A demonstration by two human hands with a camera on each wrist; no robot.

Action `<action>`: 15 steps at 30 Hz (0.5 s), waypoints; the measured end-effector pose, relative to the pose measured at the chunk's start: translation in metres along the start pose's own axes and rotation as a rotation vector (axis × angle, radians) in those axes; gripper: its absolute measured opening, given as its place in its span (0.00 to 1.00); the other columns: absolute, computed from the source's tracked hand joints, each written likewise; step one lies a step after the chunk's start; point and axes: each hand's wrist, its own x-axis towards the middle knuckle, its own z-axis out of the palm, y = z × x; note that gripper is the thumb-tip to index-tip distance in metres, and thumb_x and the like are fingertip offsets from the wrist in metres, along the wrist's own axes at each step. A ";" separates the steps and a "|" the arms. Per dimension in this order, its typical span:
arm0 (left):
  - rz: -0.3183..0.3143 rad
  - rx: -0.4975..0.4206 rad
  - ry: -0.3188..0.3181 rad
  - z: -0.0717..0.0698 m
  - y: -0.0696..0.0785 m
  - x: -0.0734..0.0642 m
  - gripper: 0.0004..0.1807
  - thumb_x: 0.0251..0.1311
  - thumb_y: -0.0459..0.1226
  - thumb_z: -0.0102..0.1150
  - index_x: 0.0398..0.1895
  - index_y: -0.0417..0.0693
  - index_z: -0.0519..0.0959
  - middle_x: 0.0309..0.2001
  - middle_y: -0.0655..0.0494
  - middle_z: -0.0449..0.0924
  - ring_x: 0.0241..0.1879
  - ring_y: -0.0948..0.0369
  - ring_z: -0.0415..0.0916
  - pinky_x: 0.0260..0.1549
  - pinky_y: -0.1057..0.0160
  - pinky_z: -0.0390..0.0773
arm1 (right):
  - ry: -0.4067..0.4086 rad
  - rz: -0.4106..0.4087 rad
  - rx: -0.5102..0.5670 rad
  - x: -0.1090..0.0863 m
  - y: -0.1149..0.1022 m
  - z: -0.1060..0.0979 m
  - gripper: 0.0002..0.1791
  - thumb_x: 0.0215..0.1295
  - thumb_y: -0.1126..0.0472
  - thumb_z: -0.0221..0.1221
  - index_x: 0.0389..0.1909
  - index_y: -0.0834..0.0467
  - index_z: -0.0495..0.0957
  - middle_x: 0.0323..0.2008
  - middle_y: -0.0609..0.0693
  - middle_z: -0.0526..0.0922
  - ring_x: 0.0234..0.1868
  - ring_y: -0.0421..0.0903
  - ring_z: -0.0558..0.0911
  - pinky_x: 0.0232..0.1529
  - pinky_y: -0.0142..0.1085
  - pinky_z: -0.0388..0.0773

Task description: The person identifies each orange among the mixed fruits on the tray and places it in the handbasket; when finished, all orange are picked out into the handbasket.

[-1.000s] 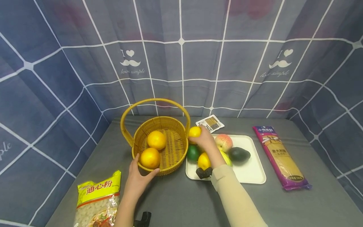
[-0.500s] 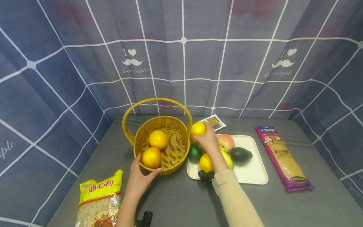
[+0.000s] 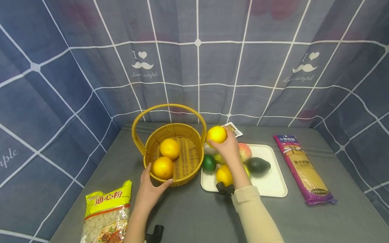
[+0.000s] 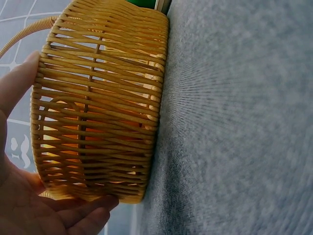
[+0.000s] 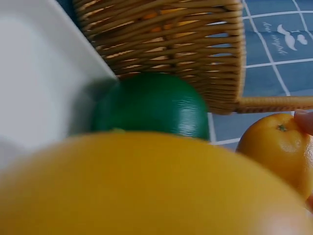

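The right hand (image 3: 228,148) grips an orange (image 3: 216,135), held raised above the far-left part of the tray (image 3: 273,179), near the foot of the basket's handle. The left hand (image 3: 149,192) holds the near-left side of the basket (image 3: 189,158), thumb and fingers against the rim and wall. The basket stands upright on the worktop (image 3: 194,216), with two more oranges (image 3: 163,167) inside. On the tray lie a green fruit (image 3: 209,163), a peach (image 3: 245,152) and a dark fruit (image 3: 258,166). A yellow bag (image 3: 106,216) lies left of the basket.
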 end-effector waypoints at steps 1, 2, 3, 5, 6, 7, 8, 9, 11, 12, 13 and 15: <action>0.000 0.001 0.000 0.000 0.000 0.000 0.64 0.46 0.65 0.66 0.77 0.49 0.40 0.74 0.37 0.39 0.70 0.37 0.45 0.61 0.34 0.54 | 0.003 -0.004 -0.002 -0.001 -0.002 -0.002 0.49 0.47 0.46 0.73 0.69 0.56 0.62 0.63 0.58 0.69 0.59 0.58 0.72 0.58 0.51 0.69; 0.001 0.001 0.001 0.000 0.000 0.000 0.64 0.46 0.65 0.66 0.77 0.49 0.40 0.74 0.37 0.39 0.70 0.37 0.45 0.61 0.34 0.54 | 0.006 -0.011 0.004 -0.002 -0.004 -0.004 0.49 0.47 0.46 0.73 0.69 0.56 0.62 0.64 0.58 0.68 0.60 0.57 0.71 0.59 0.51 0.68; 0.001 0.002 0.002 0.000 0.001 0.000 0.64 0.46 0.65 0.66 0.77 0.49 0.40 0.74 0.37 0.39 0.70 0.37 0.46 0.61 0.34 0.54 | 0.008 -0.017 0.010 -0.003 -0.007 -0.007 0.49 0.47 0.45 0.72 0.70 0.56 0.62 0.65 0.57 0.67 0.61 0.57 0.70 0.60 0.51 0.68; 0.001 0.003 0.002 -0.001 0.000 -0.001 0.64 0.46 0.65 0.66 0.77 0.49 0.40 0.74 0.37 0.40 0.70 0.37 0.46 0.61 0.34 0.54 | 0.006 -0.025 0.024 -0.006 -0.012 -0.011 0.50 0.47 0.45 0.72 0.70 0.55 0.62 0.67 0.56 0.66 0.62 0.56 0.70 0.60 0.50 0.68; 0.000 0.003 0.002 -0.001 0.000 -0.001 0.64 0.46 0.65 0.66 0.77 0.49 0.40 0.74 0.37 0.40 0.70 0.38 0.46 0.61 0.34 0.54 | 0.007 -0.028 0.032 -0.007 -0.015 -0.013 0.50 0.48 0.45 0.72 0.70 0.55 0.61 0.67 0.56 0.65 0.63 0.55 0.69 0.60 0.50 0.68; -0.001 0.003 0.003 -0.001 -0.001 -0.002 0.64 0.46 0.65 0.66 0.77 0.49 0.40 0.74 0.37 0.40 0.70 0.38 0.46 0.61 0.34 0.55 | 0.008 -0.028 0.040 -0.009 -0.017 -0.016 0.50 0.48 0.45 0.72 0.71 0.54 0.61 0.68 0.55 0.65 0.63 0.55 0.69 0.61 0.49 0.67; -0.003 0.003 0.003 -0.001 -0.001 -0.002 0.64 0.46 0.65 0.66 0.77 0.49 0.40 0.74 0.37 0.40 0.70 0.38 0.46 0.61 0.34 0.55 | 0.008 -0.032 0.058 -0.010 -0.020 -0.018 0.50 0.48 0.45 0.72 0.71 0.54 0.61 0.68 0.54 0.65 0.63 0.54 0.69 0.60 0.49 0.68; -0.004 0.004 0.003 -0.001 -0.001 -0.002 0.64 0.46 0.65 0.66 0.77 0.50 0.40 0.74 0.37 0.40 0.70 0.38 0.46 0.61 0.34 0.55 | 0.008 -0.033 0.071 -0.012 -0.023 -0.020 0.50 0.48 0.45 0.72 0.71 0.54 0.61 0.68 0.54 0.65 0.62 0.54 0.70 0.60 0.49 0.68; -0.005 0.008 0.004 -0.002 -0.002 -0.002 0.64 0.46 0.65 0.66 0.78 0.50 0.40 0.74 0.37 0.40 0.70 0.38 0.46 0.61 0.34 0.55 | 0.007 -0.039 0.101 -0.016 -0.028 -0.025 0.50 0.47 0.45 0.73 0.71 0.53 0.61 0.67 0.54 0.65 0.61 0.54 0.71 0.59 0.48 0.69; -0.005 0.010 0.002 -0.001 -0.002 -0.001 0.64 0.46 0.65 0.66 0.78 0.50 0.40 0.74 0.37 0.40 0.70 0.38 0.46 0.61 0.34 0.55 | 0.006 -0.040 0.110 -0.017 -0.031 -0.028 0.51 0.47 0.45 0.73 0.71 0.53 0.61 0.67 0.54 0.65 0.60 0.54 0.71 0.59 0.47 0.70; -0.002 0.009 0.003 -0.001 -0.002 -0.001 0.64 0.46 0.65 0.66 0.78 0.50 0.40 0.74 0.37 0.40 0.70 0.38 0.46 0.61 0.34 0.55 | 0.004 -0.041 0.121 -0.019 -0.034 -0.030 0.51 0.47 0.45 0.73 0.71 0.52 0.61 0.67 0.54 0.65 0.59 0.54 0.72 0.58 0.47 0.71; 0.010 0.004 0.004 0.000 -0.001 0.001 0.64 0.46 0.65 0.66 0.77 0.50 0.40 0.75 0.38 0.40 0.71 0.39 0.46 0.61 0.34 0.55 | -0.003 -0.046 0.140 -0.023 -0.039 -0.035 0.51 0.46 0.45 0.74 0.71 0.51 0.61 0.67 0.53 0.65 0.57 0.53 0.73 0.56 0.47 0.73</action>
